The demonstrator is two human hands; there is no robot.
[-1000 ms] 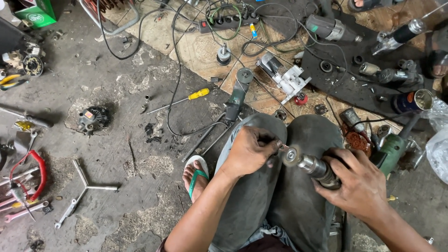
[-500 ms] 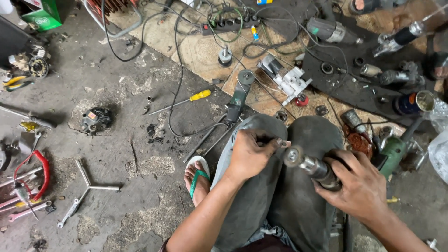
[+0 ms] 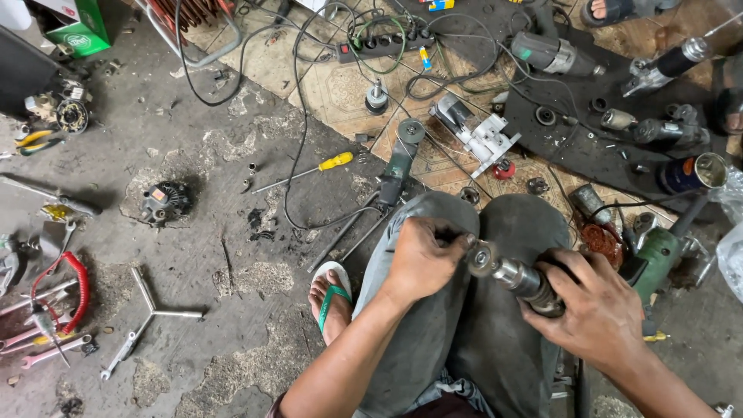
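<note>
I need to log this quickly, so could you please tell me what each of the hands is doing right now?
Left hand: closed, fingers pinched at the front end of the metal motor part.
Right hand: closed around the motor part's body.

shiny metal chuck [image 3: 507, 271], rough concrete floor [image 3: 193, 255]

I count two hands of mine, the left hand [image 3: 422, 259] and the right hand [image 3: 596, 317], both closed on one metal armature [image 3: 515, 276] across my knees. On the floor [image 3: 232, 255] I see one yellow-handled screwdriver [image 3: 309, 172], one angle grinder [image 3: 401, 164], one three-armed wrench [image 3: 151, 310], one power strip [image 3: 383, 46], one red coiled cable [image 3: 73, 280], one green box [image 3: 73, 27] and one blue can [image 3: 693, 172]. One foot in a green-strapped sandal [image 3: 331, 298] shows.
</note>
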